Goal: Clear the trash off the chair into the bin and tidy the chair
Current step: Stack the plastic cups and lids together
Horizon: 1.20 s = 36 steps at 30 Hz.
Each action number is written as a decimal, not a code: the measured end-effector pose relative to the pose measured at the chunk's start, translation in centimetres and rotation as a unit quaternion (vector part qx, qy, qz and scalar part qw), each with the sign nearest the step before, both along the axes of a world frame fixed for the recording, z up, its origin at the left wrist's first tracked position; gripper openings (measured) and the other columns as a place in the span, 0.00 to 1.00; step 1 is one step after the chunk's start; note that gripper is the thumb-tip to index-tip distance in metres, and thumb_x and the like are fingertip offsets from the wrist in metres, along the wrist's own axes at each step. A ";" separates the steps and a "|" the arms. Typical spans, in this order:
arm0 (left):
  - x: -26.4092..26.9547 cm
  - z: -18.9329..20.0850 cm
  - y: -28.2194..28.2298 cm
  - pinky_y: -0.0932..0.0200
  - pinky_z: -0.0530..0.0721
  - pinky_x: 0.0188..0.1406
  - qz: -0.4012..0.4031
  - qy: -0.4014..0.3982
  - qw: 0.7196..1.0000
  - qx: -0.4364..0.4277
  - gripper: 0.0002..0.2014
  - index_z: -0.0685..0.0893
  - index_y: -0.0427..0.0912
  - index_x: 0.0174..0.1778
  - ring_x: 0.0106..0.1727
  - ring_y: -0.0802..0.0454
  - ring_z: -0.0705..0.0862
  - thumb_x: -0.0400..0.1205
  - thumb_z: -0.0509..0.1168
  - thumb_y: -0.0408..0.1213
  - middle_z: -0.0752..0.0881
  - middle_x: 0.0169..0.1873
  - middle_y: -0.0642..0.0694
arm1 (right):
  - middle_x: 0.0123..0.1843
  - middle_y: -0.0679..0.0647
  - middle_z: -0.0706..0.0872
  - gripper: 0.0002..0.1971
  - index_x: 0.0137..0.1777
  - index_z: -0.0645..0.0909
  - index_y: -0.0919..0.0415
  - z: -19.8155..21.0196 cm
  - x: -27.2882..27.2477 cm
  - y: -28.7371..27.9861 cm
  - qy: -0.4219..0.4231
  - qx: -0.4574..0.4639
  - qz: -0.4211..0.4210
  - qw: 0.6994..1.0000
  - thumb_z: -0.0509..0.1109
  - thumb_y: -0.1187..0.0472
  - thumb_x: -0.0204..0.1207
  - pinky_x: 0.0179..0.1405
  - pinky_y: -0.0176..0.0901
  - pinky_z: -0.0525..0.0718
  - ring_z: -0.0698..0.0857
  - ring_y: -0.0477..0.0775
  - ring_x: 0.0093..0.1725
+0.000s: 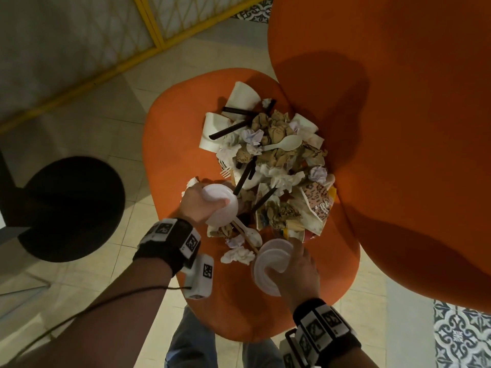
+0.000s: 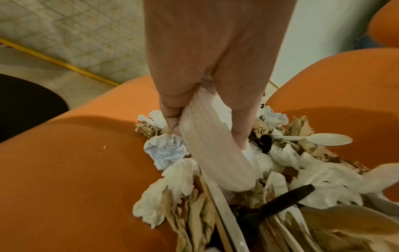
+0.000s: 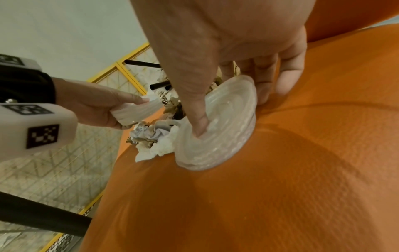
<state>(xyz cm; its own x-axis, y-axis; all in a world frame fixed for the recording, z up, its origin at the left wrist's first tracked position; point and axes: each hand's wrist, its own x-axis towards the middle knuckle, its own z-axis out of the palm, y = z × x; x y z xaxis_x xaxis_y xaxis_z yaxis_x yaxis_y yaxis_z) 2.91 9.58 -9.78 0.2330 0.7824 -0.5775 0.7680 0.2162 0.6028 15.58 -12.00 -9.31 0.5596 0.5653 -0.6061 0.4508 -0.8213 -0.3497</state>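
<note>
Both hands clamped on plastic lids at the near edge of the trash heap.

Left hand (image 1: pixel 198 200): fingers (image 2: pixel 170 116) and thumb curled round a translucent lid (image 1: pixel 221 205) just above the pile. Right hand (image 1: pixel 297 272): thumb pressed into a second lid (image 3: pixel 218 129), fingers hooked behind its rim against the orange chair (image 1: pixel 180 144). Beyond them, heaped mid-seat: crumpled napkins (image 1: pixel 237 254), brown paper, black straws (image 1: pixel 229 130), a white spoon (image 1: pixel 285 143), paper cups. Dark round shape (image 1: pixel 71 208) on the floor to the left, probably the bin. Likely trouble: thin lids buckling and slipping out under a tight pinch; lifting dragging neighbouring napkins or cutlery off the seat edge onto the floor.
</note>
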 end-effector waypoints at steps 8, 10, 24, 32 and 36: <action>1.8 -0.1 0.2 0.53 0.73 0.65 -0.163 0.014 0.986 0.006 0.29 0.84 0.47 0.59 0.65 0.45 0.78 0.63 0.77 0.52 0.82 0.63 0.44 | 0.66 0.55 0.75 0.42 0.74 0.58 0.52 -0.3 0.4 0.2 0.040 0.004 -0.022 0.999 0.79 0.54 0.63 0.60 0.53 0.83 0.78 0.58 0.64; 2.1 0.0 -0.1 0.51 0.74 0.64 -0.159 0.016 0.987 0.012 0.27 0.83 0.44 0.61 0.65 0.43 0.78 0.66 0.79 0.44 0.81 0.63 0.42 | 0.62 0.54 0.79 0.42 0.73 0.59 0.51 -0.3 0.5 0.2 0.043 0.002 -0.028 0.999 0.79 0.53 0.63 0.58 0.55 0.84 0.80 0.57 0.62; 3.1 -0.5 -1.8 0.48 0.79 0.56 -0.089 0.039 0.995 -0.014 0.33 0.80 0.46 0.53 0.58 0.41 0.78 0.53 0.75 0.55 0.80 0.57 0.40 | 0.52 0.48 0.81 0.32 0.70 0.64 0.48 1.4 3.3 -0.2 0.153 0.082 -0.075 0.982 0.76 0.62 0.70 0.45 0.42 0.86 0.81 0.50 0.48; 3.2 0.5 -2.2 0.55 0.75 0.47 -0.005 -0.017 1.000 -0.001 0.23 0.80 0.38 0.58 0.52 0.48 0.76 0.69 0.77 0.35 0.77 0.50 0.48 | 0.69 0.51 0.78 0.44 0.79 0.56 0.48 1.4 0.4 -0.2 0.210 0.012 0.010 0.978 0.78 0.56 0.68 0.63 0.46 0.80 0.78 0.53 0.67; 2.4 0.9 -2.6 0.53 0.75 0.50 0.042 -0.032 0.999 0.001 0.20 0.79 0.39 0.55 0.53 0.48 0.77 0.70 0.77 0.33 0.78 0.49 0.48 | 0.73 0.54 0.69 0.40 0.77 0.60 0.53 1.1 -0.3 0.2 0.145 -0.037 0.064 0.987 0.78 0.52 0.67 0.64 0.45 0.81 0.76 0.55 0.68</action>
<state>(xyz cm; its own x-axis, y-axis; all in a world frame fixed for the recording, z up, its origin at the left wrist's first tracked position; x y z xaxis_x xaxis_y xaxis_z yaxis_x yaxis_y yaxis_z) 5.31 7.01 -8.87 0.2033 0.8016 -0.5622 0.7070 0.2771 0.6507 15.25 -11.81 -8.20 0.2830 0.5682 -0.7727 0.4418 -0.7923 -0.4208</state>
